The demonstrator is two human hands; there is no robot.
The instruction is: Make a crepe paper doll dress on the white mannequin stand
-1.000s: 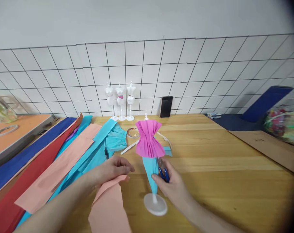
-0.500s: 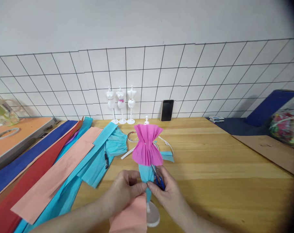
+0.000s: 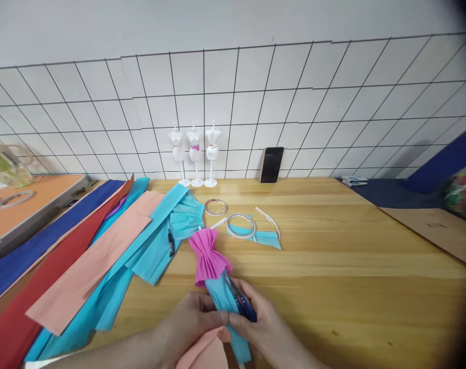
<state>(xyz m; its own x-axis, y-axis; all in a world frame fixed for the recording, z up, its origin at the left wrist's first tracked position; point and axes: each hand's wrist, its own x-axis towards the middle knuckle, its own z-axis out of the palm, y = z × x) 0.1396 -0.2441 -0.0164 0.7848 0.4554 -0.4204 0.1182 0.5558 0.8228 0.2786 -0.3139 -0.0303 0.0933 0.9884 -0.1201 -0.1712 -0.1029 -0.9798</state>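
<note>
A small mannequin dressed in a pleated pink crepe-paper top (image 3: 208,255) and a tight blue crepe-paper skirt (image 3: 224,303) leans towards the left, low near the table's front edge. My right hand (image 3: 262,328) is closed around the skirt and also holds blue-handled scissors (image 3: 241,304). My left hand (image 3: 189,325) pinches the edge of a peach crepe-paper sheet (image 3: 204,353) against the skirt. The mannequin's base is out of view.
Long crepe-paper strips in navy, red, peach (image 3: 89,263) and blue lie on the left of the wooden table (image 3: 351,266). A black pen (image 3: 170,242), tape rings (image 3: 240,226) and a bead ring (image 3: 216,207) lie mid-table. Three white mannequins (image 3: 195,154) and a phone (image 3: 271,164) stand by the grid wall.
The dressed mannequin has tipped from upright to leaning left and come closer. My left hand brought the peach sheet from the table up against the blue skirt.
</note>
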